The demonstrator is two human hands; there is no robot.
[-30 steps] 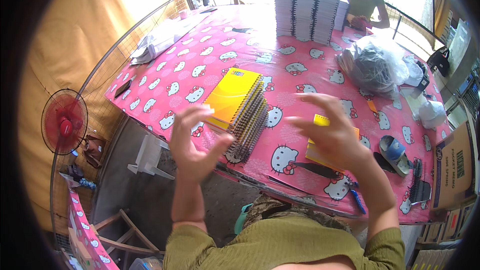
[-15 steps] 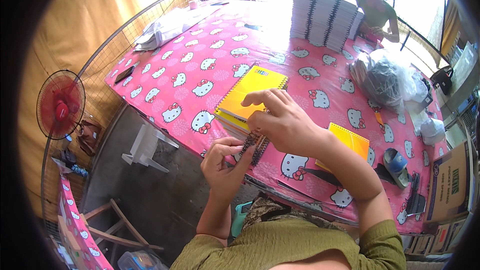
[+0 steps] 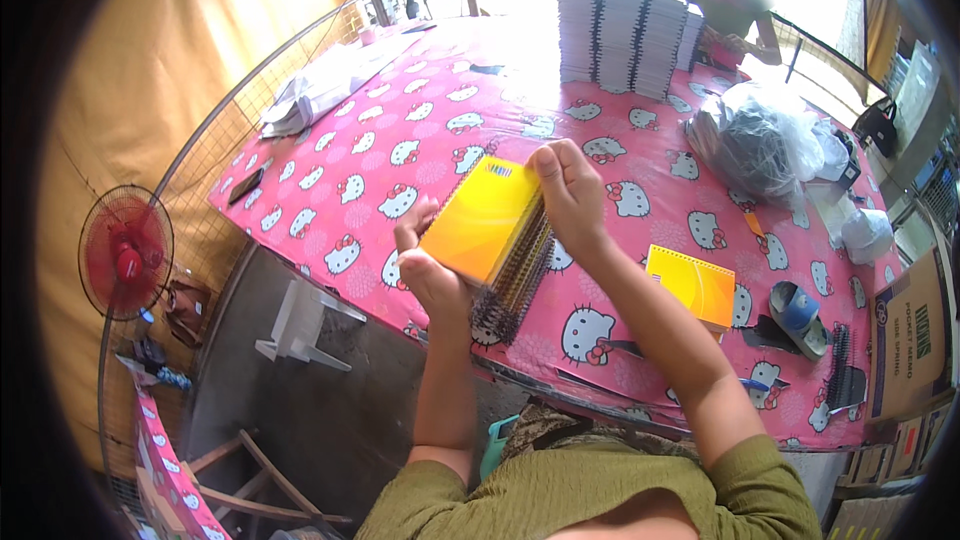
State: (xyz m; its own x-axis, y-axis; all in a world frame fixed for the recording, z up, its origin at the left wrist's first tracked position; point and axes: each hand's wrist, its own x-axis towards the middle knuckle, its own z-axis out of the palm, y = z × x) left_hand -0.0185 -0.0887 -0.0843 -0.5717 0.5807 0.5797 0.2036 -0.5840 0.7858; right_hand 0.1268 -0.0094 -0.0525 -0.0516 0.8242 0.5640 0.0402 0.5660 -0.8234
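A yellow spiral notebook [image 3: 485, 220] is tilted between my two hands over the near edge of the table. My left hand [image 3: 432, 275] grips its lower left side, thumb near the bottom corner. The fingers of my right hand [image 3: 570, 190] are closed at its upper right corner. Below its right side shows a stack of dark wire coils and page edges [image 3: 515, 285]; whether the notebook touches that stack I cannot tell. Right of my right forearm lies another yellow notebook [image 3: 690, 285] on the pink tablecloth [image 3: 640, 230].
Tall stacks of coil-bound pages [image 3: 625, 40] stand at the far side, with a person [image 3: 730, 15] behind them. Clear plastic bags [image 3: 760, 145], a blue slipper-like item [image 3: 797, 315] and black coils [image 3: 843, 370] lie to the right. A red fan [image 3: 127, 258] stands at left.
My left hand has moved from the coils up to the yellow notebook's lower left side. My right hand has shifted to its upper right corner, and the notebook is now tilted.
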